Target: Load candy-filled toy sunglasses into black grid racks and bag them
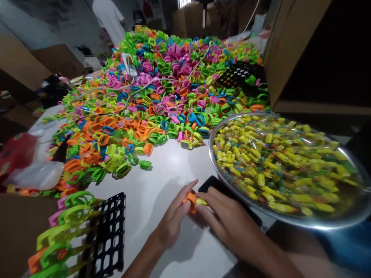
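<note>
My left hand (171, 218) is closed on an orange toy watch (190, 201) above the white tabletop. Pinched in my right hand (224, 216) is a small yellow candy packet (201, 202), its end against the orange watch; whether it is inside the watch I cannot tell. Partly under my right hand lies a flat black object (213, 183) resembling a phone. Beside it a wide metal basin (213, 152) holds many yellow candy packets. At lower left, a black grid tray (111, 235) stands with several coloured toy watches (77, 214) along its left side.
A big heap of toy watches (174, 73) covers the far table, with a white cable (156, 80) across it. Another black tray (236, 73) rests on the heap. A cardboard box (292, 50) rises at right. A person in white (108, 19) stands behind, left.
</note>
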Demonstrator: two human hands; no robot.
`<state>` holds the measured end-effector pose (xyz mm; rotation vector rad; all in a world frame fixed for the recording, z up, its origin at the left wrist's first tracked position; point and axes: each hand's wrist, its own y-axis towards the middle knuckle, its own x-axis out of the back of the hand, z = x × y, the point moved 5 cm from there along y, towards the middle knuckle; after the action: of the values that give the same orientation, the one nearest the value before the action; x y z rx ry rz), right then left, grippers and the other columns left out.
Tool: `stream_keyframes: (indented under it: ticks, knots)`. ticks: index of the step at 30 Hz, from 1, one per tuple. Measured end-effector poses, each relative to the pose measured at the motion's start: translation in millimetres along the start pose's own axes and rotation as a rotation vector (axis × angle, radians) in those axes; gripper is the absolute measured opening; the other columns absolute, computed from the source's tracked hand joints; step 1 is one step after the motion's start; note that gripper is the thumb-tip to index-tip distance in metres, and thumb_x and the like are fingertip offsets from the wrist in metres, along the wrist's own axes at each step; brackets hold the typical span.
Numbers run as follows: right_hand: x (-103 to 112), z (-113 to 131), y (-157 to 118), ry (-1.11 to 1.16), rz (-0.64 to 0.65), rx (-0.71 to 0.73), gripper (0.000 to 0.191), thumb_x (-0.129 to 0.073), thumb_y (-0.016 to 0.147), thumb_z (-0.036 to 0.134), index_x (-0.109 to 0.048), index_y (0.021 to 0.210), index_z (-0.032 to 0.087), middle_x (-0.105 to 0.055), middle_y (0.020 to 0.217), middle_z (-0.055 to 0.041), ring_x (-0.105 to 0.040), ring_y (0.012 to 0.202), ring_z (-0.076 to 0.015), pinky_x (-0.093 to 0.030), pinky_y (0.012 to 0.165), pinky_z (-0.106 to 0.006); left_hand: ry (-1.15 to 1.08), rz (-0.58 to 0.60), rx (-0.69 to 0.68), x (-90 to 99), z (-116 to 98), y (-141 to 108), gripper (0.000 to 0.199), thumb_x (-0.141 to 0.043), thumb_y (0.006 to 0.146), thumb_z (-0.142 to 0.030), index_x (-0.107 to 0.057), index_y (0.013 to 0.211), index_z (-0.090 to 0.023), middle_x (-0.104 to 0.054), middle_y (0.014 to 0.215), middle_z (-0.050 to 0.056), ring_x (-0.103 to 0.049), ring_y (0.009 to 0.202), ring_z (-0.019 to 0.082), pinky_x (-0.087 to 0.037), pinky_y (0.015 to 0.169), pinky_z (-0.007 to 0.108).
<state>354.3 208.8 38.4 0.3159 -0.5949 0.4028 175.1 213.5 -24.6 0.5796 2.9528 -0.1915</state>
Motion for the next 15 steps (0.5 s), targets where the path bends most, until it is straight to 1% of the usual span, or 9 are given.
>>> stream_keyframes:
  ticks: [1, 2, 3, 5, 7, 8, 10, 13, 15]
  knots:
    - [1.4, 1.8, -1.5, -0.047, -0.007, 0.023, 0.036, -0.035, 0.123, 0.04, -0.067, 0.129, 0.023, -0.065, 0.105, -0.0047, -0.067, 0.094, -0.0239, -0.05, 0.081, -0.035, 0.097, 0.016, -0.026, -1.2, -1.7, -2.6, 0.058, -0.045, 0.115, -0.049, -0.046, 0.17, -0.031, -0.051, 0.168, 0.007, -0.044, 0.153, 0.032, -0.03, 0.128, 0.042]
    - [2.8, 3.6, -3.3, -0.1, -0.017, 0.049, 0.037, -0.034, 0.124, 0.042, -0.066, 0.132, 0.024, -0.066, 0.105, -0.005, -0.068, 0.093, -0.0246, -0.05, 0.08, -0.035, 0.182, 0.037, -0.065, -3.0, -4.5, -4.5, 0.057, -0.042, 0.116, -0.047, -0.042, 0.172, -0.034, -0.045, 0.172, 0.005, -0.041, 0.155, 0.032, -0.028, 0.129, 0.043]
    - [4.2, 5.3, -5.1, -0.153, -0.027, 0.076, 0.038, -0.033, 0.124, 0.043, -0.065, 0.134, 0.024, -0.066, 0.106, -0.0055, -0.068, 0.093, -0.0253, -0.05, 0.079, -0.036, 0.259, 0.063, -0.12, -5.4, -8.6, -5.4, 0.057, -0.041, 0.117, -0.045, -0.037, 0.174, -0.037, -0.046, 0.171, 0.005, -0.045, 0.152, 0.031, -0.031, 0.127, 0.043]
    - [6.3, 8.9, -8.6, -0.244, -0.042, 0.13, 0.039, -0.031, 0.124, 0.042, -0.063, 0.136, 0.023, -0.068, 0.107, -0.0068, -0.069, 0.094, -0.0265, -0.05, 0.078, -0.037, 0.398, 0.11, -0.246, -10.7, -18.1, -5.2, 0.06, -0.039, 0.117, -0.042, -0.028, 0.176, -0.041, -0.056, 0.156, 0.007, -0.057, 0.133, 0.027, -0.043, 0.113, 0.041]
    - [7.1, 11.8, -11.2, -0.303, -0.034, 0.162, 0.038, -0.031, 0.124, 0.039, -0.063, 0.133, 0.021, -0.067, 0.104, -0.0068, -0.069, 0.091, -0.0271, -0.05, 0.075, -0.038, 0.528, 0.14, -0.36, -14.9, -27.1, -3.3, 0.062, -0.036, 0.117, -0.041, -0.022, 0.178, -0.041, -0.062, 0.132, 0.008, -0.06, 0.113, 0.025, -0.049, 0.096, 0.04]
    - [7.1, 13.0, -12.3, -0.324, -0.025, 0.17, 0.037, -0.031, 0.124, 0.037, -0.064, 0.13, 0.021, -0.067, 0.101, -0.0064, -0.069, 0.089, -0.0272, -0.049, 0.074, -0.039, 0.587, 0.148, -0.405, -16.4, -30.8, -2.2, 0.062, -0.034, 0.117, -0.041, -0.02, 0.178, -0.04, -0.062, 0.122, 0.008, -0.059, 0.106, 0.025, -0.049, 0.09, 0.04]
    - [7.0, 14.9, -14.4, -0.357, -0.008, 0.178, 0.035, -0.033, 0.123, 0.034, -0.065, 0.123, 0.021, -0.066, 0.097, -0.0056, -0.067, 0.086, -0.0276, -0.048, 0.072, -0.039, 0.681, 0.154, -0.468, -18.1, -36.0, -0.7, 0.064, -0.03, 0.117, -0.041, -0.017, 0.179, -0.036, -0.058, 0.11, 0.008, -0.057, 0.099, 0.026, -0.048, 0.084, 0.041]
    - [7.3, 14.7, -17.2, -0.35, 0.026, 0.163, 0.035, -0.034, 0.123, 0.032, -0.066, 0.114, 0.021, -0.067, 0.097, -0.0054, -0.067, 0.086, -0.027, -0.046, 0.073, -0.039, 0.784, 0.163, -0.538, -20.5, -40.9, -1.7, 0.064, -0.028, 0.116, -0.037, -0.02, 0.179, -0.026, -0.054, 0.104, 0.008, -0.055, 0.092, 0.026, -0.047, 0.076, 0.041]
    - [8.5, 12.5, -18.2, -0.295, 0.062, 0.137, 0.037, -0.034, 0.124, 0.033, -0.066, 0.11, 0.021, -0.067, 0.097, -0.0046, -0.068, 0.085, -0.0247, -0.044, 0.072, -0.037, 0.868, 0.166, -0.6, -23.8, -43.8, -4.2, 0.064, -0.027, 0.115, -0.033, -0.024, 0.178, -0.02, -0.054, 0.102, 0.009, -0.055, 0.088, 0.026, -0.045, 0.071, 0.04]
